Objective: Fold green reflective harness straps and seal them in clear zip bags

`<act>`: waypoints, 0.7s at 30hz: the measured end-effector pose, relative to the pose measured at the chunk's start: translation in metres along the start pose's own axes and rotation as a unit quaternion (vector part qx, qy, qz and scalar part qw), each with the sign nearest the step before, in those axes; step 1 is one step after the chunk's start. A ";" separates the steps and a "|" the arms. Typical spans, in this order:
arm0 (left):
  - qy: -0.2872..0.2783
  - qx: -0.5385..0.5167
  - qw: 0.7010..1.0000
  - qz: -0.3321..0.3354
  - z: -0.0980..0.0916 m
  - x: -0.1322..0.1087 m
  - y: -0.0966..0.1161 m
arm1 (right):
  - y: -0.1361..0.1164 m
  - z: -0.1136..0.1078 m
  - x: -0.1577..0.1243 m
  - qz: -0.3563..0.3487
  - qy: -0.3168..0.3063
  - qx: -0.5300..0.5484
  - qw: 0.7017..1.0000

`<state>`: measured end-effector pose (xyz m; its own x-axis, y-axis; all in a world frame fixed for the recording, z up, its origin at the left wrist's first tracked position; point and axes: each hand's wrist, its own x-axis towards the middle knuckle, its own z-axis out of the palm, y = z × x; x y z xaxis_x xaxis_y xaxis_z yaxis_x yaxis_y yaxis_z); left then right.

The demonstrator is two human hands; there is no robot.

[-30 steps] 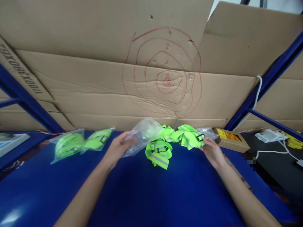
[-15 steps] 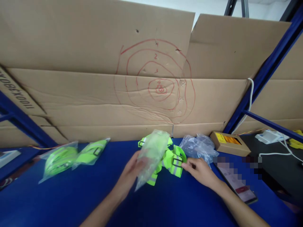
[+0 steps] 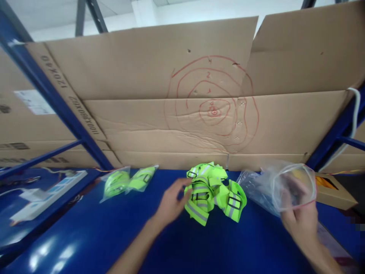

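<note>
A pile of neon green reflective straps (image 3: 212,192) lies on the blue table (image 3: 85,243) in front of the cardboard wall. My left hand (image 3: 171,203) reaches to the pile's left edge, fingers curled at a strap. My right hand (image 3: 299,219) holds up a clear plastic bag (image 3: 293,184) by its open mouth, to the right of the pile. More clear bags (image 3: 253,182) lie just behind it.
Two bagged green strap bundles (image 3: 125,182) lie at the left. A brown cardboard box (image 3: 332,190) sits at the right. A white power strip (image 3: 48,190) rests on the far left. Flattened cardboard with red circles (image 3: 213,110) and blue rack beams (image 3: 57,102) stand behind.
The clear bag has passed from my left hand to my right hand, which lifted it at the right. My left hand moved onto the strap pile. The view swung left.
</note>
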<state>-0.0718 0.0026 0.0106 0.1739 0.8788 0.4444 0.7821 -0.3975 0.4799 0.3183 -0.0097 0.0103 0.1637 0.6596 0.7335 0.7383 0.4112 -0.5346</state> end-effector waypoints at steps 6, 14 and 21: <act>0.125 0.202 0.950 -0.201 -0.045 0.018 -0.090 | 0.056 0.033 0.003 -0.079 -0.094 -0.248 0.961; 0.116 0.277 0.912 -0.279 -0.043 0.005 -0.121 | 0.060 0.044 -0.014 -0.117 -0.187 -0.289 0.932; 0.187 0.222 0.943 -0.161 -0.045 0.020 -0.082 | 0.044 0.036 -0.004 -0.088 -0.108 -0.244 0.960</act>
<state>-0.1592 0.0409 0.0146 -0.2746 0.7472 0.6052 0.9462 0.0981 0.3083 0.3267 0.0291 -0.0315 -0.0918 0.7436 0.6623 0.9690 0.2198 -0.1125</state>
